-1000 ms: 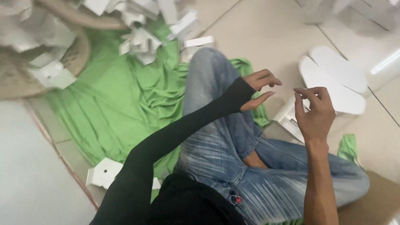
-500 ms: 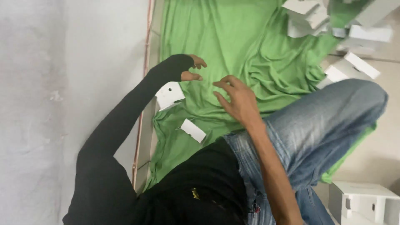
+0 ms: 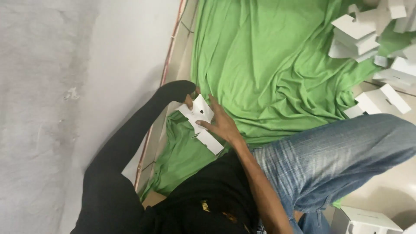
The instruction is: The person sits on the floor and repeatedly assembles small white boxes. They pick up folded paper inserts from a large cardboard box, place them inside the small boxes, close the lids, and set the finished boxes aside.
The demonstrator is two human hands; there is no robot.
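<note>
Now both hands, left hand (image 3: 182, 92) and right hand (image 3: 223, 125), pinch the white card (image 3: 200, 118) (between them).

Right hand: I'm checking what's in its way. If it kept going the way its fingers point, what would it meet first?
The right hand points toward the left hand; it already touches the white cardboard piece, then likely meets that hand.

Tiled floor (image 3: 392, 197) carries green cloth (image 3: 268, 65); white cardboard pieces (image 3: 368, 34) heaped on cloth
</note>
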